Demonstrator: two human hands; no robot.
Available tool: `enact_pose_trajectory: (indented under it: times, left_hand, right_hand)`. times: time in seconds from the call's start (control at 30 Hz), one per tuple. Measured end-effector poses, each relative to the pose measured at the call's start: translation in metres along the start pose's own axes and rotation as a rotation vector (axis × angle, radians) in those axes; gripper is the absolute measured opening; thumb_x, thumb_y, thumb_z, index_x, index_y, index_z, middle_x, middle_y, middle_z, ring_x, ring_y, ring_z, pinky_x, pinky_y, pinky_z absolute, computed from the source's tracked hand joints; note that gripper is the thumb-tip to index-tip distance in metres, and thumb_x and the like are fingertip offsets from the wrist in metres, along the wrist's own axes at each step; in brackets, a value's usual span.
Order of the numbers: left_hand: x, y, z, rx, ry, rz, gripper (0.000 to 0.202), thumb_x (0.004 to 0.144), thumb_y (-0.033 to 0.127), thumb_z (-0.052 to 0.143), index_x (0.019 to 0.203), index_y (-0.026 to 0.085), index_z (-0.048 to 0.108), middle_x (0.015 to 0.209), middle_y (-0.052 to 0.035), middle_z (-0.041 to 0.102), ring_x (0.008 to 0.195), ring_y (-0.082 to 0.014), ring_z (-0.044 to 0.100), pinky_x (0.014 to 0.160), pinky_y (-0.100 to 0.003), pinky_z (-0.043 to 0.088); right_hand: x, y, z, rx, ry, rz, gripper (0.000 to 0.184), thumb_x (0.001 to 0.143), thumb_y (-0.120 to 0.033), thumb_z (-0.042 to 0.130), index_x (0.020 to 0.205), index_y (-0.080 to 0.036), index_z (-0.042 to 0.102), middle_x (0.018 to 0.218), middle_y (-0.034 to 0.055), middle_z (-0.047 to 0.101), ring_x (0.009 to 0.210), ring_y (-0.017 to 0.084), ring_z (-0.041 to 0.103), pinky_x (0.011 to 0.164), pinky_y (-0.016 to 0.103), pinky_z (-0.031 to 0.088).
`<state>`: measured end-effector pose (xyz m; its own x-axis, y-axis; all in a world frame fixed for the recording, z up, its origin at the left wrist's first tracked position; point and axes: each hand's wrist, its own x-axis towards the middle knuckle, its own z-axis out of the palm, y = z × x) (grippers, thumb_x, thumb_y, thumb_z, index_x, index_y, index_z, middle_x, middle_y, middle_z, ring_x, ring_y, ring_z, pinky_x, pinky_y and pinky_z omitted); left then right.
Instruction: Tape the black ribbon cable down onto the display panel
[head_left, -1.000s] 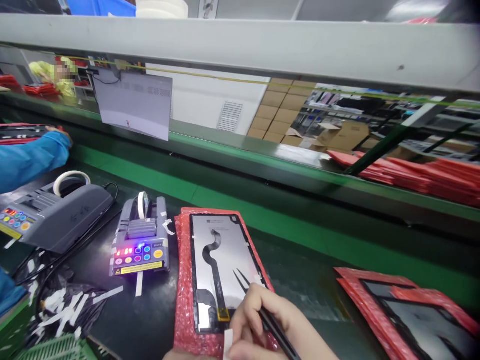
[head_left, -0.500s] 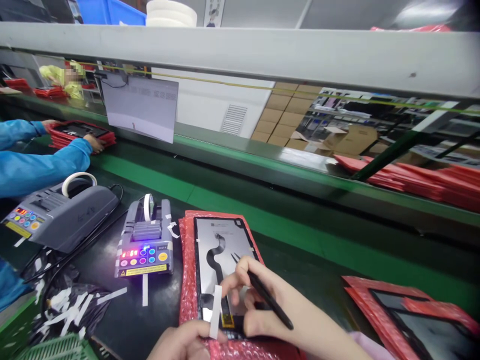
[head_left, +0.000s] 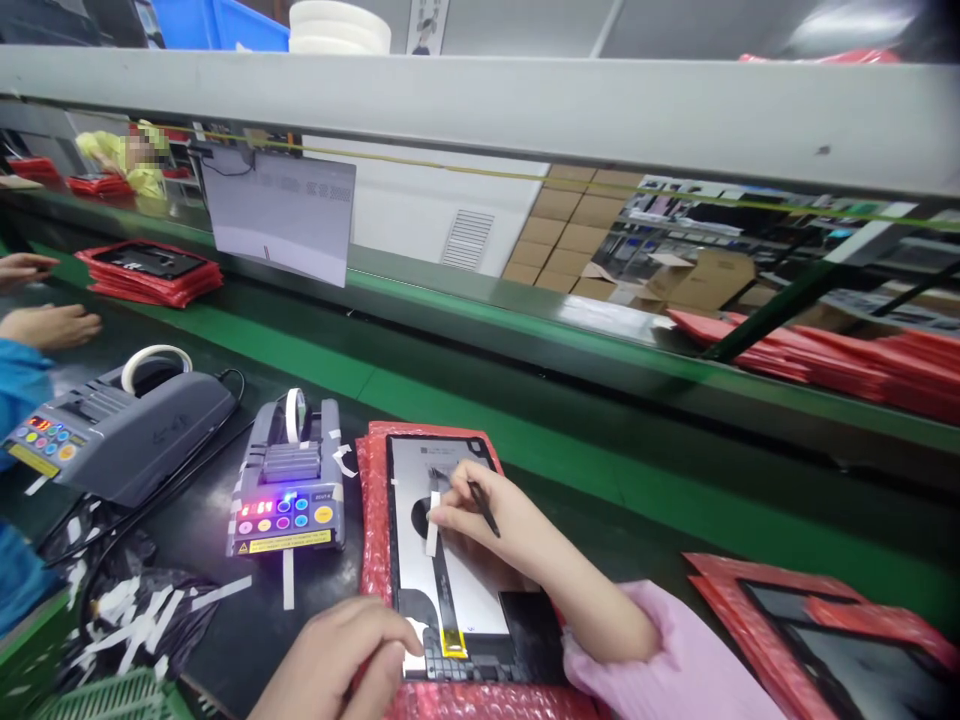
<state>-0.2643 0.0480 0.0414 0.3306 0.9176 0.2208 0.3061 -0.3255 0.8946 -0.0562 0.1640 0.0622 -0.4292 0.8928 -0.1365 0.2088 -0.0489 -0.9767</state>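
A display panel (head_left: 457,590) lies back-up on red bubble wrap (head_left: 373,530), with a black flex cable (head_left: 441,575) running down its middle. My right hand (head_left: 480,520) rests on the upper half of the panel, holding black tweezers (head_left: 482,508) and pinching a white tape strip (head_left: 433,522) against the flex cable. My left hand (head_left: 341,660) presses its fingers on the panel's near left corner and holds nothing.
A small tape dispenser (head_left: 289,490) with lit buttons stands left of the panel, a bigger grey one (head_left: 120,425) further left. Tape scraps (head_left: 142,610) litter the mat. Another person's hands (head_left: 45,325) are at far left near stacked red-wrapped panels (head_left: 150,270). More panels (head_left: 832,630) lie right.
My right hand moved up the panel with the tweezers and took the tape strip onto the flex cable. My left hand let go of the strip and pressed on the panel's corner.
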Motion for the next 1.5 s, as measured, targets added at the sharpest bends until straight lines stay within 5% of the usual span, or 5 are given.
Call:
enact_pose_trajectory:
  times: [0.17, 0.73, 1.13, 1.3, 1.5]
  left_hand:
    - [0.011, -0.014, 0.010, 0.263, -0.024, 0.285, 0.023, 0.094, 0.008, 0.040, 0.100, 0.021, 0.058, 0.097, -0.0057, 0.066, 0.090, -0.0175, 0.058, 0.081, -0.027, 0.049]
    - [0.031, -0.019, 0.015, 0.767, -0.110, 0.199, 0.030, 0.092, 0.017, 0.053, 0.121, 0.019, 0.060, 0.134, -0.0089, 0.064, 0.110, -0.0314, 0.059, 0.088, -0.051, 0.059]
    - [0.021, -0.020, 0.015, 0.682, -0.087, 0.150, 0.030, 0.091, 0.015, 0.053, 0.120, 0.020, 0.060, 0.139, -0.0088, 0.061, 0.110, -0.0304, 0.060, 0.087, -0.048, 0.060]
    - [-0.008, -0.034, 0.015, 0.429, 0.042, 0.137, 0.030, 0.093, 0.013, 0.047, 0.117, 0.028, 0.058, 0.131, -0.0048, 0.067, 0.120, -0.0234, 0.057, 0.098, -0.039, 0.054]
    - [-0.025, -0.036, 0.018, 0.245, 0.192, 0.083, 0.027, 0.098, 0.015, 0.045, 0.114, 0.031, 0.059, 0.129, -0.0025, 0.066, 0.126, -0.0175, 0.054, 0.108, -0.033, 0.045]
  right_hand:
    - [0.015, 0.022, 0.002, 0.051, 0.005, 0.028, 0.056, 0.071, -0.056, 0.077, 0.074, -0.026, 0.030, 0.061, -0.0088, 0.059, 0.052, 0.009, 0.047, 0.053, 0.024, 0.034]
    - [0.022, 0.033, 0.008, -0.213, 0.059, -0.034, 0.047, 0.070, -0.044, 0.077, 0.074, -0.026, 0.033, 0.073, -0.0037, 0.069, 0.066, 0.016, 0.060, 0.065, 0.030, 0.043]
    - [0.043, 0.007, 0.007, -0.660, 0.322, 0.034, 0.035, 0.075, -0.029, 0.071, 0.076, -0.027, 0.036, 0.067, -0.0090, 0.058, 0.060, 0.016, 0.056, 0.056, 0.027, 0.032]
    - [0.036, 0.009, -0.006, -0.477, 0.388, -0.041, 0.034, 0.081, -0.045, 0.064, 0.078, -0.028, 0.035, 0.072, -0.0072, 0.063, 0.060, 0.017, 0.058, 0.059, 0.029, 0.038]
    - [0.028, 0.011, -0.015, -0.350, 0.279, -0.151, 0.033, 0.084, -0.045, 0.057, 0.076, -0.027, 0.031, 0.088, -0.0010, 0.072, 0.066, 0.018, 0.062, 0.065, 0.032, 0.045]
